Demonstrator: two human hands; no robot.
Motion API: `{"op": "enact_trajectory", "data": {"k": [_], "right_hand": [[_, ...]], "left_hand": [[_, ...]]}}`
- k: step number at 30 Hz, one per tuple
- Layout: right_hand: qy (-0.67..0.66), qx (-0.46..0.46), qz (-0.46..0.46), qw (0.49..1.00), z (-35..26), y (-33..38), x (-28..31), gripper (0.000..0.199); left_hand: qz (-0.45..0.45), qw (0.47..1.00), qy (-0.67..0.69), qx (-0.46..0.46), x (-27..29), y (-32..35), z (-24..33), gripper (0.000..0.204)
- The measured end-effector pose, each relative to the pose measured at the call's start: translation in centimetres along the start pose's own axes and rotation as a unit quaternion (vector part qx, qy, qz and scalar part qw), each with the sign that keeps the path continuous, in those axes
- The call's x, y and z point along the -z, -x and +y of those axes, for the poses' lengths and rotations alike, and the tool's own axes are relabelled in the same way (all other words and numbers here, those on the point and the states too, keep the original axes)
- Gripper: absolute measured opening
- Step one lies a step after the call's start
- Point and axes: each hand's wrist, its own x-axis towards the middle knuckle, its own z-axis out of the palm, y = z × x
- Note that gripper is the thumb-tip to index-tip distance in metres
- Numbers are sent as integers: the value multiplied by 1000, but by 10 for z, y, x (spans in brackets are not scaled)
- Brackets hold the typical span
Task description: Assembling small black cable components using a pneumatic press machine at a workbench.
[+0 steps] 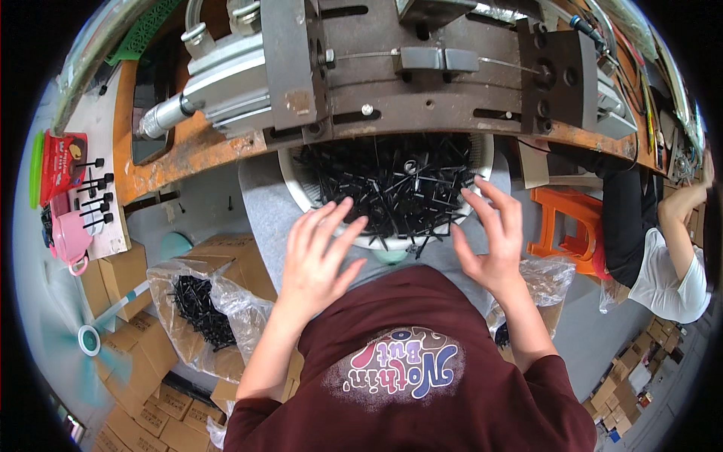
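A round white basket (290,179) sits on my lap, heaped with thin black rod-like plastic parts (384,184) with thicker ends. My left hand (320,252) is over the basket's near left rim, fingers spread and holding nothing. Across from it, my right hand (493,237) is at the right rim, its fingers apart and curved inward, with nothing between them. Just beyond the basket is a dark metal fixture (429,102) on the bench. Small metal blocks (437,59) sit at its middle, and a silver cylinder (233,83) is mounted on its left.
An open plastic bag of black parts (202,310) lies in a carton at lower left, near a turning fan (89,340). Another plastic bag (546,282) is by my right forearm. At right are an orange stool (561,218) and another person (670,271). A pink container (69,233) stands far left.
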Motion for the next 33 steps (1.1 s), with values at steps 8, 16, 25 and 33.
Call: {"op": "enact_trajectory", "data": {"k": [8,16,25,33], "right_hand": [[68,-100,-143,982,25,16,-50,119],[14,-51,-70,996,48,-12,-87,123],[70,21,-61,995,58,-47,-100,98],[76,-71,-124,987,54,-73,-85,88]], "left_hand": [[-27,999,-26,-25,-74,-22,-3,95],[-1,998,-54,-38,-88,-55,-24,108],[55,998,-34,-11,-70,-73,-47,93],[31,998,45,38,-19,-56,-36,82]]}}
